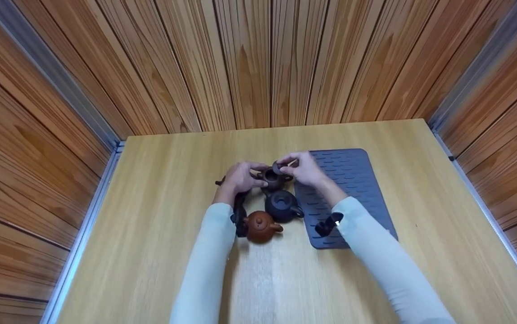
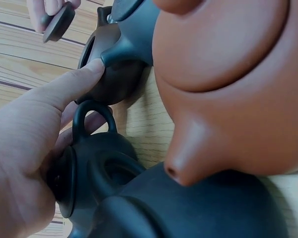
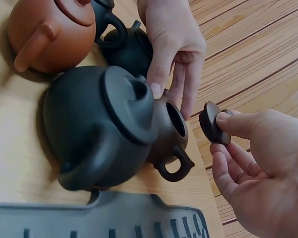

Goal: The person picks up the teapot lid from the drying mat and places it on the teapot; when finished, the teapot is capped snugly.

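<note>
A small dark brown teapot (image 1: pixel 273 181) stands uncovered near the table's middle, its round opening showing in the right wrist view. My left hand (image 1: pixel 239 177) holds its body from the left, with the thumb on the near side and fingers on the far side. Between thumb and fingers, my right hand (image 3: pixel 263 163) pinches the teapot lid (image 3: pixel 212 123), tilted on edge and apart from the opening. Right in front of the brown pot sits a larger black teapot (image 1: pixel 281 206) with its lid on.
A reddish-brown lidded teapot (image 1: pixel 260 227) stands nearest me, beside the left wrist. More dark teapots (image 2: pixel 203 208) cluster under the left hand, partly hidden by it in the head view. On the right lies a grey ridged mat (image 1: pixel 353 180), below the right forearm. Wooden walls enclose the table (image 1: pixel 159 202).
</note>
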Action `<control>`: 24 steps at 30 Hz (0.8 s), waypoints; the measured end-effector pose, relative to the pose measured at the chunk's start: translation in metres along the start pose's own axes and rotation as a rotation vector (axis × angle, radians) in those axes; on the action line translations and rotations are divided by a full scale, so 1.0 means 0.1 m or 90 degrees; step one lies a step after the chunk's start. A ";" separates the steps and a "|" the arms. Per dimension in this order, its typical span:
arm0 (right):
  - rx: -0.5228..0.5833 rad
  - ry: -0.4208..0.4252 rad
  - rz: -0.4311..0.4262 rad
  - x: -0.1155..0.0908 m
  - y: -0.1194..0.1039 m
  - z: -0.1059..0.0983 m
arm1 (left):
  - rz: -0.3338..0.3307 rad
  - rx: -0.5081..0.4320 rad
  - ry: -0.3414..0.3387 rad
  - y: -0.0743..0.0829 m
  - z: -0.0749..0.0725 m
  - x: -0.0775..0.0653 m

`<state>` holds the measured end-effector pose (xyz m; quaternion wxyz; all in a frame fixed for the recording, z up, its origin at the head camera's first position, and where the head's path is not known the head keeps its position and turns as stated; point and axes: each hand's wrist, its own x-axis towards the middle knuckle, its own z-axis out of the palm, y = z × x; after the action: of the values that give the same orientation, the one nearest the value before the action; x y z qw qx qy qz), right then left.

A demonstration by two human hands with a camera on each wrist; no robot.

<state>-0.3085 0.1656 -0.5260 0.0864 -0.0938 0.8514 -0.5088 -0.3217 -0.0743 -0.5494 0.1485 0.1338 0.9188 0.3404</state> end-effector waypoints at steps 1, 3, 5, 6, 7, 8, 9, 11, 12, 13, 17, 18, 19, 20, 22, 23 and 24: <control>0.001 -0.001 0.002 0.01 0.00 0.02 | -0.002 -0.003 0.000 0.00 0.00 0.00; 0.001 -0.003 0.009 0.02 -0.01 0.04 | -0.006 -0.005 0.000 0.00 0.00 0.00; 0.001 -0.004 0.014 0.04 -0.01 0.07 | -0.011 -0.006 0.002 0.00 0.01 0.00; 0.000 -0.005 0.015 0.04 -0.01 0.08 | -0.012 -0.004 0.003 0.00 0.01 0.00; 0.002 -0.006 0.016 0.05 -0.01 0.09 | -0.014 -0.004 0.004 0.00 0.01 0.00; 0.004 -0.007 0.018 0.05 -0.01 0.11 | -0.015 -0.004 0.004 0.00 0.02 0.00; 0.006 -0.008 0.018 0.05 -0.01 0.12 | -0.016 -0.004 0.005 0.01 0.02 0.00; -0.001 -0.009 0.012 0.06 0.00 0.15 | -0.015 0.001 0.007 0.01 0.01 0.00; -0.004 -0.009 0.009 0.06 0.00 0.16 | -0.015 0.002 0.007 0.01 0.01 0.00; -0.006 -0.009 0.006 0.06 0.00 0.17 | -0.015 0.004 0.008 0.01 0.01 -0.01; -0.016 -0.004 -0.005 0.05 0.02 0.21 | -0.018 0.002 0.009 0.01 0.01 -0.01; -0.018 -0.002 -0.005 0.05 0.02 0.22 | -0.020 -0.001 0.009 0.01 0.01 -0.01; -0.022 -0.001 -0.006 0.04 0.02 0.22 | -0.020 -0.002 0.009 0.02 0.01 -0.01; -0.025 0.000 -0.006 0.04 0.02 0.23 | -0.021 -0.004 0.008 0.02 0.01 -0.01; -0.033 0.002 -0.004 0.04 0.03 0.24 | -0.021 -0.005 0.006 0.01 0.01 0.00; -0.038 0.003 -0.003 0.04 0.03 0.24 | -0.019 -0.004 0.006 0.01 0.01 0.00; -0.041 0.005 -0.001 0.04 0.04 0.25 | -0.016 -0.003 0.005 0.01 0.01 0.00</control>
<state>-0.3063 0.1453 -0.5413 0.0792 -0.0953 0.8677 -0.4815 -0.3215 -0.0728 -0.5491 0.1497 0.1205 0.9202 0.3410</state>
